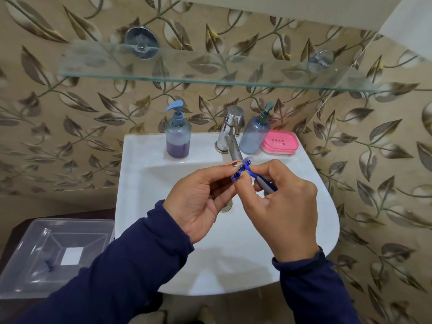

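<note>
Holding a blue plastic disposable razor (pixel 247 175) with a grey grip above the middle of a white ceramic basin (pixel 140 183), blade head angled toward eleven o'clock. Pinching the clear-capped head between left hand (pixel 201 202) fingertips, likely to work the guard; gripping the handle in the right hand (pixel 282 206) for steadiness. Chrome tap (pixel 230 134) at twelve o'clock, clear plastic tub (pixel 28 242) at eight.

Can see only a stub of razor (pixel 247 171) handle past the right hand (pixel 282 206), a sliver of drain (pixel 227 206) behind the left hand (pixel 198 204). Cannot identify the blue speck (pixel 49 265) in the cropped near-left tub (pixel 70 222).
</note>
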